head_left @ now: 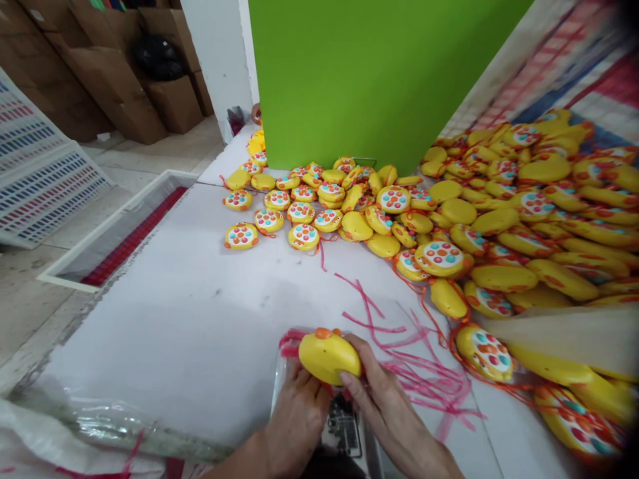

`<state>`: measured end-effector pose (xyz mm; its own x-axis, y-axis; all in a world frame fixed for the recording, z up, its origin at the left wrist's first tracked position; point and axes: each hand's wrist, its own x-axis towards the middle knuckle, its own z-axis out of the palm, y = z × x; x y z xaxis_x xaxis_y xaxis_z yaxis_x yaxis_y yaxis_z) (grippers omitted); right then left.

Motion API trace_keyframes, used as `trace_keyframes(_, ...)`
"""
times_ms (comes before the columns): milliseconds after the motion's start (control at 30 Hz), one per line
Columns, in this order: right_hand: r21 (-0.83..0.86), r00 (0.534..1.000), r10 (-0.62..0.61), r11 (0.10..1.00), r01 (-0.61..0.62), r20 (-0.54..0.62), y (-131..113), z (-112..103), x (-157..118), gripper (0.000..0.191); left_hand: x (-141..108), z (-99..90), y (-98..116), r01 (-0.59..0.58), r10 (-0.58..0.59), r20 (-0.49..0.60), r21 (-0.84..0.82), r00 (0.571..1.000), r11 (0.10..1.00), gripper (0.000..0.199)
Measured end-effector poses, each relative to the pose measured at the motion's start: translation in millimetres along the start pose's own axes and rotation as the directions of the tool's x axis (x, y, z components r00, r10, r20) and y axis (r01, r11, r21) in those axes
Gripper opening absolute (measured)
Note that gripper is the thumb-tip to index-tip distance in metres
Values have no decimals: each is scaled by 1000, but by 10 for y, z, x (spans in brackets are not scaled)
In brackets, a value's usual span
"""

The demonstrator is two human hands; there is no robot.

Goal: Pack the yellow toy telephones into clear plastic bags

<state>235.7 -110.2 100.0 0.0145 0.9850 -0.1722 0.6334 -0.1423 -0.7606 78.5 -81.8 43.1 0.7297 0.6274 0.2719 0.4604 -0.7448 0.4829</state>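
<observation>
A yellow oval toy (329, 358) with an orange beak is held over the table's front part, plain side up. My right hand (384, 402) grips its right end between thumb and fingers. Just under its left side is my left hand (299, 412), its fingers bent together; what they pinch, if anything, is hidden behind the toy. Pink strips (294, 340) stick out beside the toy's left end. Beneath both hands lies a clear bag or tray with a dark printed item (342, 426), partly covered by them.
Many yellow toys (442, 258) with coloured dots heap up at the right and back. Loose pink strips (429, 379) lie right of my hands. A green panel (359, 80) stands behind. Left are a white-framed crate (74, 276) and cartons (110, 93). Another person's fingers (256, 114) show beside the panel.
</observation>
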Motion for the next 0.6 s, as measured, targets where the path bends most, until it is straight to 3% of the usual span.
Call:
trace_keyframes(133,-194,990,-144,970,143,10,94,20,-37,44,-38,-152,45,-76,75,27,42,997,996,23)
trace_keyframes(233,-238,977,-211,947,214,41,103,-33,-55,42,-60,-320,-5,-73,73,-37,-20,997,997,18)
trace_keyframes(300,-243,977,-206,947,211,47,98,-71,-65,41,-88,-448,-94,13,-26,-136,-94,990,995,16)
trace_keyframes(333,-248,979,-201,947,206,43,100,-84,-71,41,-101,-505,-145,103,-131,-170,-164,977,981,15)
trace_keyframes(400,-252,978,-205,945,207,36,115,-92,-82,42,-109,-573,-234,347,-414,-116,-373,903,861,15)
trace_keyframes(467,-256,976,-216,942,218,36,136,-84,-84,43,-79,-559,-283,537,-596,100,-569,797,623,17)
trace_keyframes(533,-277,972,-232,932,236,46,144,-77,-69,42,-16,-476,-288,600,-601,277,-668,750,441,18)
trace_keyframes(600,-317,971,-234,918,239,54,123,-83,-41,40,56,-377,-271,590,-578,308,-702,756,398,22)
